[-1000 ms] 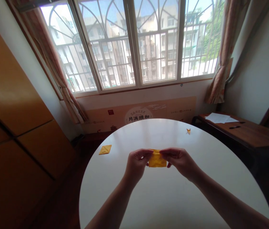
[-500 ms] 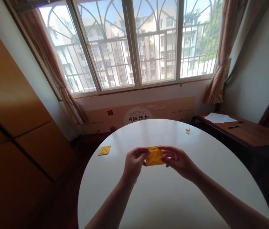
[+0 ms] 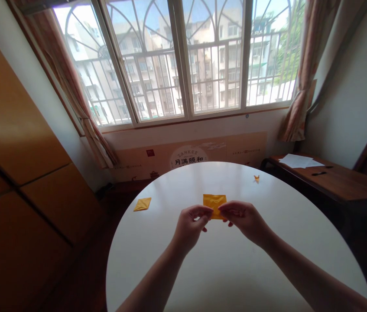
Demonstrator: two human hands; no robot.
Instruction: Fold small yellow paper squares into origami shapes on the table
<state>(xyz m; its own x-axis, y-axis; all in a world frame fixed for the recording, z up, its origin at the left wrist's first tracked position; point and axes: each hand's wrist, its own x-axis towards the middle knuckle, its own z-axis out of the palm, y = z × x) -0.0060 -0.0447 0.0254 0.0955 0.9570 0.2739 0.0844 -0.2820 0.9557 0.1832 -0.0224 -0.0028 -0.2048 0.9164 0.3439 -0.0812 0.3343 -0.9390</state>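
Observation:
Both my hands meet above the middle of the round white table [image 3: 235,268]. Between them is a folded orange paper square [image 3: 214,202], standing up above my fingers. My left hand [image 3: 191,226] pinches its lower left edge with thumb and forefinger. My right hand [image 3: 243,220] pinches its lower right edge, fingers curled. The lower part of the paper is hidden behind my fingertips.
Another folded orange paper [image 3: 142,204] lies near the table's left edge, and a small orange folded figure [image 3: 256,177] sits at the far right. A dark wooden side table [image 3: 332,182] with white sheets [image 3: 298,160] stands to the right. A wooden cabinet [image 3: 14,164] fills the left.
The orange paper has been turned upward: it hung below my fingers a second ago and now stands above them. My hands stayed in about the same place.

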